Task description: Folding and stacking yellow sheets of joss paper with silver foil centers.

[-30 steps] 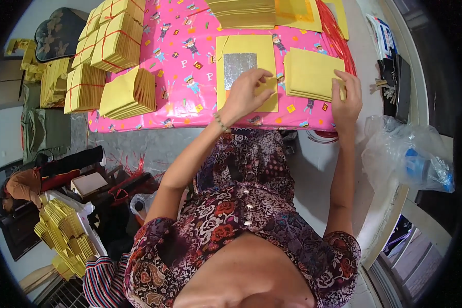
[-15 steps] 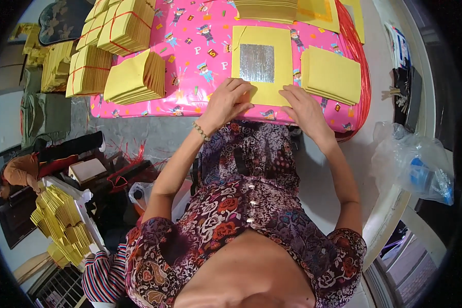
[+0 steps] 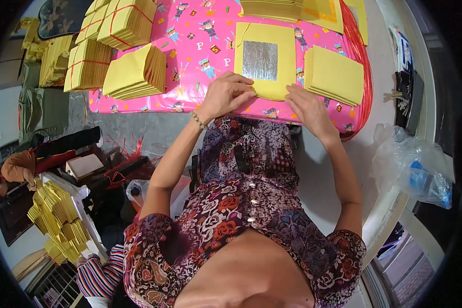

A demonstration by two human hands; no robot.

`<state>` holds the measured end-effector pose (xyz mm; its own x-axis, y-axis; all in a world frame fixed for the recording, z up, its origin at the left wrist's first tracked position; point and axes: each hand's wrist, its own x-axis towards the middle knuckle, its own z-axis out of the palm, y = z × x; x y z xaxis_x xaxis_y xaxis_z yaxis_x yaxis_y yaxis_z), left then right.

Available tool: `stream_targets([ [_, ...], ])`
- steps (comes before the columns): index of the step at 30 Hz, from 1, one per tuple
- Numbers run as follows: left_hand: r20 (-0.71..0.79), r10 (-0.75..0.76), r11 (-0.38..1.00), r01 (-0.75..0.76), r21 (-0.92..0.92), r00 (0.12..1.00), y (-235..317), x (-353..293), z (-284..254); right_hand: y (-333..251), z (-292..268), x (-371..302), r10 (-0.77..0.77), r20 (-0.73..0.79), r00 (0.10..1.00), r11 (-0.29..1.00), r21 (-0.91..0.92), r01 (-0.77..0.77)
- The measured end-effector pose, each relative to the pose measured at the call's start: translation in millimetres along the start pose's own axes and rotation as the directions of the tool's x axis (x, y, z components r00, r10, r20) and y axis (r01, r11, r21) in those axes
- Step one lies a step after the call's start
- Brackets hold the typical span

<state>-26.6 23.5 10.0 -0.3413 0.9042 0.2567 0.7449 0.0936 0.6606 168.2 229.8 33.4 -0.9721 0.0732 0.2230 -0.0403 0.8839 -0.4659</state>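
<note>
A yellow paper sheet (image 3: 239, 56) with a silver foil square (image 3: 260, 60) in its middle lies on the pink patterned table cover (image 3: 187, 56). Its near edge is curled up a little. At the near left corner, my left hand (image 3: 228, 96) pinches that edge between thumb and fingers. My right hand (image 3: 311, 109) grips the near right corner the same way, fingertips bent over the edge. Just right of the sheet, beyond my right hand, rests a stack of folded yellow paper (image 3: 335, 76).
Folded yellow paper (image 3: 135, 72) and bundles tied with red string (image 3: 126, 28) stand at the table's left. Red plastic strands (image 3: 362, 66) hang over the right edge. A clear plastic bag (image 3: 416, 164) is at the right. At lower left, a person in a striped sleeve (image 3: 100, 274) is beside more yellow paper (image 3: 59, 218).
The sheet's near edge has been turned up toward the foil square, with both hands staying on its corners. My fingers have curled closer around the edge.
</note>
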Motion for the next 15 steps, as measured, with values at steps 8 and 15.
stream_targets([
  [8,0.010,-0.042,0.998,0.042,-0.039,0.999,3.0,2.7,-0.7,-0.9,-0.1,2.8,0.035,-0.009,0.999,0.999,-0.013,-0.035],
  [15,-0.006,-0.051,0.999,0.051,-0.013,0.999,3.2,2.2,0.8,-0.2,-0.3,3.4,0.038,-0.018,0.999,0.999,-0.037,-0.039],
])
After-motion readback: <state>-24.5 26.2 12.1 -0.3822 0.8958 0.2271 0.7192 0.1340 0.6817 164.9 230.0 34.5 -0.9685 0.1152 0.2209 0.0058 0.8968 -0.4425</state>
